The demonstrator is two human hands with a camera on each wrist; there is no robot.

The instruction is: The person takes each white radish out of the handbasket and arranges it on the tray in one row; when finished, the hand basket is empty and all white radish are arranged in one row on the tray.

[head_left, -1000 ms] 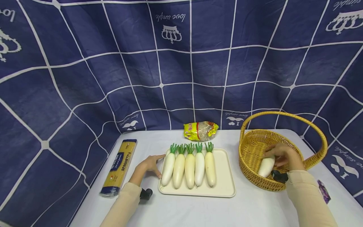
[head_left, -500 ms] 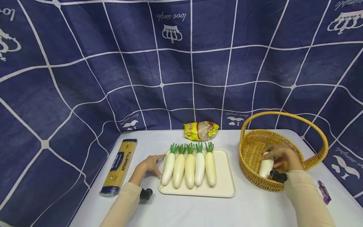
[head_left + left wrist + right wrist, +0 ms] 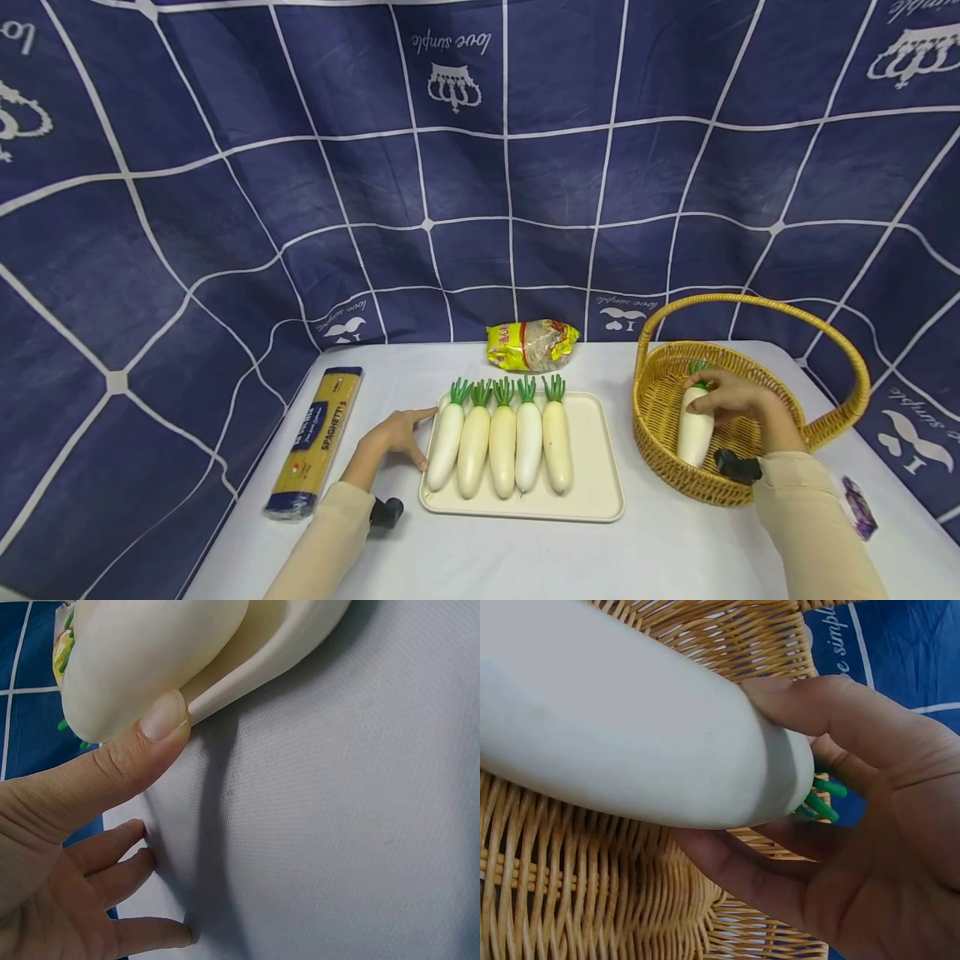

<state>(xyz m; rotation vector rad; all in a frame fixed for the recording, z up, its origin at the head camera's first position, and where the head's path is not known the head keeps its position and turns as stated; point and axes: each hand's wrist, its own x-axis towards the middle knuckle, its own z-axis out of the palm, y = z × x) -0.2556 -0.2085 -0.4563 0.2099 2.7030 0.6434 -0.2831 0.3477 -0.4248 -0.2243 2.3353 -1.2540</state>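
My right hand grips a white radish near its green-topped end, inside the wicker basket. In the right wrist view, the thumb lies on one side of the radish and the fingers curl round the other. Several white radishes with green tops, such as the leftmost white radish, lie side by side on a cream tray. At the tray's left edge rests my left hand, its fingers spread and loose. Its thumb touches the tray's rim in the left wrist view, right beside a radish.
A spaghetti packet lies left of the left hand. Behind the tray is a yellow and clear food bag. The basket's tall handle arches above it. A small purple packet lies by the right forearm.
My right hand has moved slightly left and away from me inside the basket with the radish, which now stands straighter with its green top showing. The left hand has stayed in place.
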